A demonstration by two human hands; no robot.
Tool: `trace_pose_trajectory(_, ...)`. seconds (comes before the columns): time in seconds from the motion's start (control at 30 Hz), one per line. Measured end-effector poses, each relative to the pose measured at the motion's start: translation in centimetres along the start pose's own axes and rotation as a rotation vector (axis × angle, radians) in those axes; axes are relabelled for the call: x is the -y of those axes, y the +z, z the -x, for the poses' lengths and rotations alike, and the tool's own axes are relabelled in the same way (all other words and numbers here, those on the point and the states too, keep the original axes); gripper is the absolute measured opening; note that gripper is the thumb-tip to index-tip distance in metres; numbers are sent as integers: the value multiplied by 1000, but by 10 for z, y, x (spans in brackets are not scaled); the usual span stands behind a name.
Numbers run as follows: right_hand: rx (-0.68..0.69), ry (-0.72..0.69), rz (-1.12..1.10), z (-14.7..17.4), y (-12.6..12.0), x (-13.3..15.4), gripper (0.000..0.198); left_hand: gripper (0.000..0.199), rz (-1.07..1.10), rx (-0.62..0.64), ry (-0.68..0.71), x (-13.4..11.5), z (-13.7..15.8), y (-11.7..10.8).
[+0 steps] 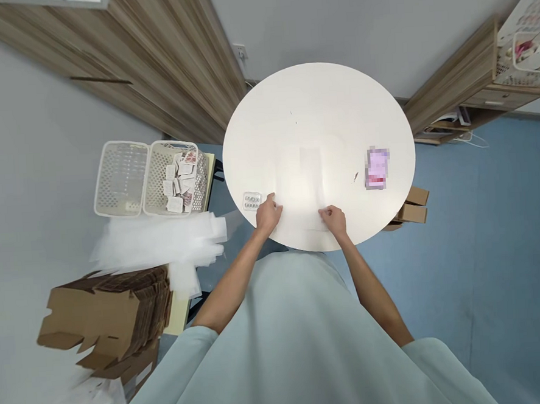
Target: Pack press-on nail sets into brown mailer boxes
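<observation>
A thin, whitish foam sheet (311, 175) lies on the white round table (318, 95) in front of me, its outline faint against the tabletop. My left hand (268, 215) is closed at the sheet's left edge, near the front of the table. At the lower right edge, my right hand (334, 220) pinches the sheet between thumb and fingers. Just beyond my left hand sits a small clear tray (252, 200) with several small round pieces in it.
A blurred purple item (376, 168) lies on the table's right side. To the left are an open white basket (147, 179) of small packets, a pile of white foam sheets (162, 239) and stacked flat cardboard boxes (94, 316). Wooden cabinets (160, 56) stand behind.
</observation>
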State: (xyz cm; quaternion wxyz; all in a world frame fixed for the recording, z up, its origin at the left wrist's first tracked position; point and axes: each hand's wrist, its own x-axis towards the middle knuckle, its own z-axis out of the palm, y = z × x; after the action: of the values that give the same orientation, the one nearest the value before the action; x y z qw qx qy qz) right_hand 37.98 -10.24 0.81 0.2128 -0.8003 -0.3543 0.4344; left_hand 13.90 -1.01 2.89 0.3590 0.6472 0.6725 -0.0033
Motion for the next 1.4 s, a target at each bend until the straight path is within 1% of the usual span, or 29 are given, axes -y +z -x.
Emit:
trace_pose_trajectory(0.1,-15,8,0,-4,-1,-1,25,57,-71,-54,96,18,-3,-16)
trace_pose_trajectory(0.2,-33,-4,21,-8,-1,-1,26,55,-181,-137,206,46,-9,-34)
trace_pose_trajectory(0.27,-59,-18,47,-9,-2,-2,28,64,-243,-77,288,65,-13,-44)
trace_pose_trajectory(0.37,-100,-10,66,-7,-4,-4,28,76,-292,17,355,85,-18,-53)
trace_pose_trajectory(0.47,-117,24,81,1,-7,-7,32,77,-303,3,378,93,-23,-57)
trace_pose_trajectory(0.57,-115,28,101,10,-10,-12,31,75,-279,-33,355,91,-26,-59)
trace_pose_trajectory(0.67,-104,35,101,17,-12,-16,26,76,-223,-41,363,78,-20,-52)
trace_pose_trajectory(0.77,-91,49,88,20,-13,-19,23,75,-122,-24,455,55,-4,-32)
trace_pose_trajectory(0.87,-86,52,70,21,-13,-20,20,75,-81,58,582,29,14,-5)
trace_pose_trajectory(0.97,-79,35,57,23,-13,-19,16,76,-114,125,612,14,22,18)
trace_pose_trajectory(1.07,-70,14,64,25,-14,-18,16,76,-131,142,599,14,21,30)
trace_pose_trajectory(1.23,-96,-74,74,35,-15,-11,21,76,-89,121,601,24,23,34)
trace_pose_trajectory(1.3,-101,-150,81,40,-14,-4,20,75,-72,120,594,25,24,34)
trace_pose_trajectory(1.4,-81,-329,85,48,-8,11,18,73,-30,125,564,22,28,34)
